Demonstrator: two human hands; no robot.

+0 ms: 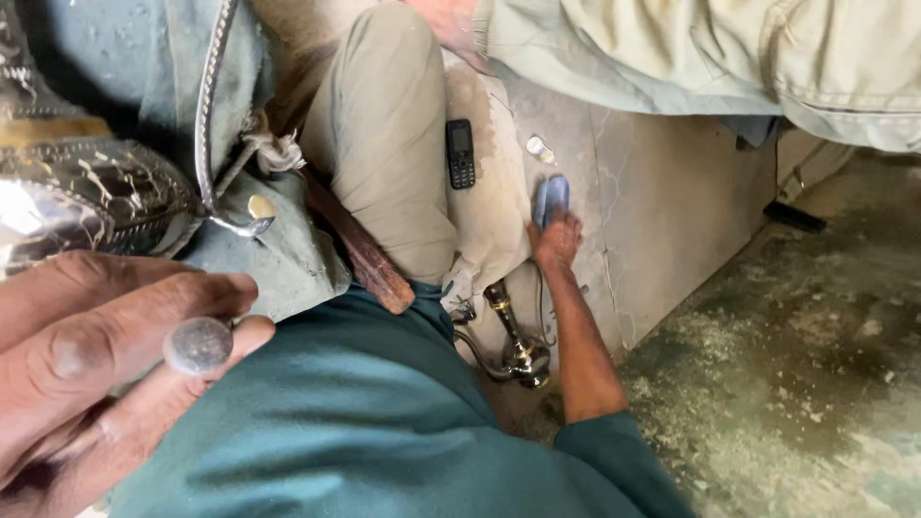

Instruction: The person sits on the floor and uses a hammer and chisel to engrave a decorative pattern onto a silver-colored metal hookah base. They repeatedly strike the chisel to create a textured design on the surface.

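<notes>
At 8 o'clock, close to the lens, the left hand (91,369) is cut off by the frame edge; fingers curl partly shut, pinching a round flat-headed metal piece (199,345) betw. thumb & forefinger, its shank hidden. Right hand (557,240) sits near centre w/ the forearm stretched out, fingertips pressed on a small blue-grey oblong thing (551,199); can't tell if it's gripped or just touched.

Surface: cracked, stained concrete slab (662,201), rough dusty floor (815,364) at 4 o'clock. Black keypad phone (460,153) lies at 12 o'clock beside a khaki trouser leg (384,134). Brass-toned tap fitting (513,336) at 6 o'clock, partly hidden by teal cloth (365,422). Worn wooden handle (360,251) runs under grey fabric.
</notes>
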